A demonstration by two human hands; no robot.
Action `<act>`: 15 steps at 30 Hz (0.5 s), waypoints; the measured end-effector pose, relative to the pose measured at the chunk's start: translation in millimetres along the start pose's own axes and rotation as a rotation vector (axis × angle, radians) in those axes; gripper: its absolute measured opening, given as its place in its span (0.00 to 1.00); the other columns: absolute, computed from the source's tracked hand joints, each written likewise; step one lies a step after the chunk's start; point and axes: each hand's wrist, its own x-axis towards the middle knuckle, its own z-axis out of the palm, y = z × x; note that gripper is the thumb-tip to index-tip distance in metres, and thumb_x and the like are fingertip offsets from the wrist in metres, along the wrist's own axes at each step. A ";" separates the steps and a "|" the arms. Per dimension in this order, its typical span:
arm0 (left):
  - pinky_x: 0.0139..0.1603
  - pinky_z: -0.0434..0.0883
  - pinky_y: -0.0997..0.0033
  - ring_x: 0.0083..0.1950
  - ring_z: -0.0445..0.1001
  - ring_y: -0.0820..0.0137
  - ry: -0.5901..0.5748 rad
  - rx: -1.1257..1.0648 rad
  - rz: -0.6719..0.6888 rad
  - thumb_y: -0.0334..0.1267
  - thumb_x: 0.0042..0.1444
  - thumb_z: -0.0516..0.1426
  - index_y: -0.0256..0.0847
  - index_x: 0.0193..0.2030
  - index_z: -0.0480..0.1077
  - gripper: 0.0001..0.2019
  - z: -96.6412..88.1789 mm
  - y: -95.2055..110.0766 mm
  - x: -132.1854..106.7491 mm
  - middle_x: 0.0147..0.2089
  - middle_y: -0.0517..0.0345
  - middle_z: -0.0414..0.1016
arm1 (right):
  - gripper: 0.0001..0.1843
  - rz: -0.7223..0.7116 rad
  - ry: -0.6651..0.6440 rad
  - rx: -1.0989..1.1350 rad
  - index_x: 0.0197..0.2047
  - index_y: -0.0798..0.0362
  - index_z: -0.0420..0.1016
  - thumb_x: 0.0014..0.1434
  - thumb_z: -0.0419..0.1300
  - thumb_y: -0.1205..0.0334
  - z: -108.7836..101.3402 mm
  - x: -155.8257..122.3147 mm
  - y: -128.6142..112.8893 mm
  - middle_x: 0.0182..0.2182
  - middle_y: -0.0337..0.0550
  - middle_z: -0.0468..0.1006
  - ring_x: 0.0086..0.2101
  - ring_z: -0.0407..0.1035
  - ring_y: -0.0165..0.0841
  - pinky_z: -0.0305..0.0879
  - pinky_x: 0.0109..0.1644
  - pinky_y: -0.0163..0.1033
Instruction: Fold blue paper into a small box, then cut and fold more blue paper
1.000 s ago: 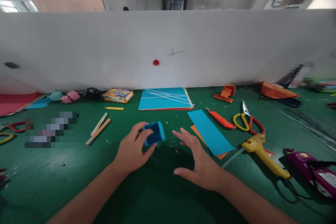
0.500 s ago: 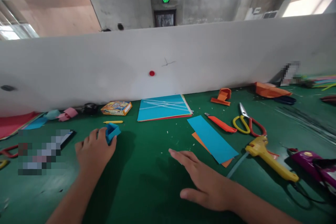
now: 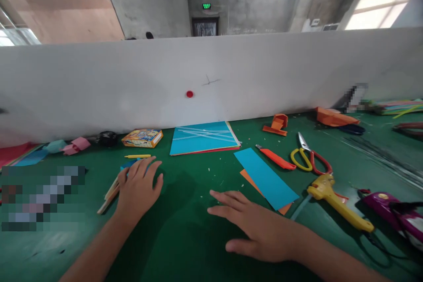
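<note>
My left hand [image 3: 138, 190] is open, palm down, its fingers apart and holding nothing. Partly hidden behind it is a folded blue paper piece [image 3: 127, 165], with several thin wooden sticks [image 3: 110, 196] showing at its near side. A slim yellow stick [image 3: 136, 156] lies just beyond. On the right, my right hand [image 3: 256, 227] hovers low over the green table [image 3: 191, 224], open with fingers spread. A blue paper strip [image 3: 266, 177] rests on an orange strip [image 3: 253, 181] past its fingertips.
Right side: an orange utility knife [image 3: 276, 158], scissors [image 3: 312, 154], a yellow glue gun [image 3: 343, 205], a purple tool [image 3: 386, 209] and folded orange paper [image 3: 276, 124]. Toward the white partition [image 3: 139, 83]: a paper stack [image 3: 203, 138], a small box [image 3: 142, 138] and pink folded paper [image 3: 76, 145].
My left hand has let go of the folded blue paper piece and shifted right, uncovering the wooden sticks. My right hand stays open in nearly the same place. The view has shifted slightly.
</note>
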 end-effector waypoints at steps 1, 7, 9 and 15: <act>0.67 0.58 0.42 0.66 0.70 0.48 -0.044 -0.043 0.067 0.38 0.68 0.52 0.42 0.59 0.74 0.17 5.0 2.9 6.7 0.64 0.43 0.75 | 0.36 -0.008 -0.005 -0.030 0.74 0.41 0.62 0.67 0.64 0.45 -9.8 2.4 5.4 0.75 0.50 0.56 0.71 0.55 0.52 0.64 0.67 0.60; 0.65 0.66 0.51 0.67 0.71 0.52 -0.202 -0.142 0.197 0.38 0.67 0.54 0.42 0.64 0.73 0.20 50.7 21.3 68.7 0.65 0.45 0.76 | 0.27 0.185 -0.063 -0.322 0.67 0.43 0.72 0.68 0.62 0.47 -83.0 52.8 83.1 0.73 0.47 0.62 0.71 0.53 0.52 0.54 0.72 0.61; 0.67 0.66 0.51 0.69 0.70 0.51 -0.234 -0.158 0.192 0.38 0.66 0.56 0.41 0.67 0.71 0.22 66.9 26.5 88.6 0.67 0.44 0.74 | 0.28 0.280 -0.073 -0.443 0.69 0.48 0.70 0.69 0.62 0.51 -99.5 82.0 116.6 0.71 0.52 0.65 0.72 0.52 0.49 0.50 0.73 0.58; 0.58 0.75 0.50 0.58 0.76 0.57 -0.303 -0.203 0.223 0.42 0.70 0.60 0.40 0.62 0.71 0.17 89.4 29.5 112.6 0.62 0.46 0.74 | 0.27 0.410 -0.007 -0.614 0.68 0.51 0.68 0.69 0.64 0.55 -110.6 161.9 181.8 0.67 0.57 0.67 0.62 0.66 0.51 0.65 0.64 0.61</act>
